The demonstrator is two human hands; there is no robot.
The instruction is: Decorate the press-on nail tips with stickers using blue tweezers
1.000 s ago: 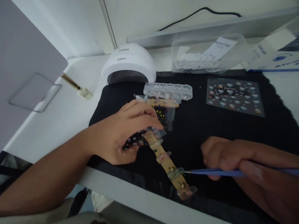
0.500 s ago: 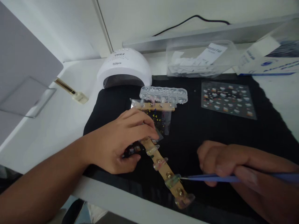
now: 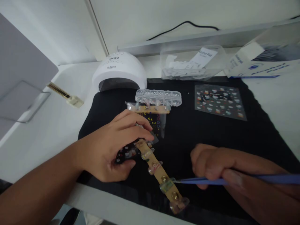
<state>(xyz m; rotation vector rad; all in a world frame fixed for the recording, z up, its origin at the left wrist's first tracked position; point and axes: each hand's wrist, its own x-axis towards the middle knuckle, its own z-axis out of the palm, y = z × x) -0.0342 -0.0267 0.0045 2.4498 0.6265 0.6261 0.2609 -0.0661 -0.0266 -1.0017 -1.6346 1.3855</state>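
My right hand (image 3: 217, 165) is closed around blue tweezers (image 3: 272, 179). Their fine tip touches, or nearly touches, the edge of a greenish clear false nail (image 3: 167, 185). That nail is one of several on a wooden display strip (image 3: 160, 172) with round metal studs, which lies at a slant. My left hand (image 3: 117, 140) curves over the strip's far end, index fingertip against it and thumb held apart. Under the left palm a dark sticker sheet (image 3: 127, 152) partly shows. Past the fingers lies another sticker sheet (image 3: 161, 125) with yellow marks, partly covered.
A second wooden strip with nails (image 3: 152, 109) lies by a clear compartment case (image 3: 158, 97). Behind stand a white nail lamp (image 3: 119, 70), a clear tub (image 3: 192, 73) of alcohol pads and a box (image 3: 262, 68). A patterned sticker sheet (image 3: 220, 101) lies right; a polish bottle (image 3: 75, 101) left.
The whole view has shifted slightly, so things sit a little further left. Both hands keep the same pose, and the tweezer tip stays at the greenish nail.
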